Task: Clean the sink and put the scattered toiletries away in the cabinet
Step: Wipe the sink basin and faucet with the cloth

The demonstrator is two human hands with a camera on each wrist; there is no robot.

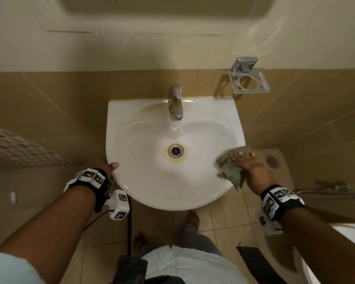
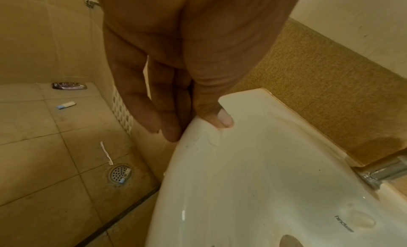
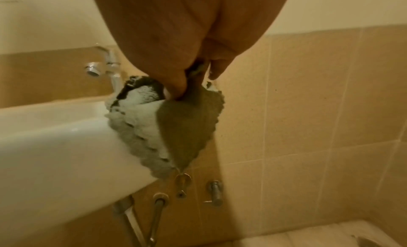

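Tan tiled walls (image 1: 49,103), cream paint above. Beige tiled floor (image 2: 33,146) with round drain (image 2: 120,174). Chrome holder (image 1: 249,82) on far-right wall. Dim warm light.

I see my right hand (image 1: 252,163) holding a gray cloth (image 1: 230,167) on the white sink's (image 1: 152,181) right edge. My left hand (image 1: 106,168) grips its left edge.

left fingers (image 1: 103,163) behind sink (image 1: 119,111), toilet (image 1: 348,253) cropped
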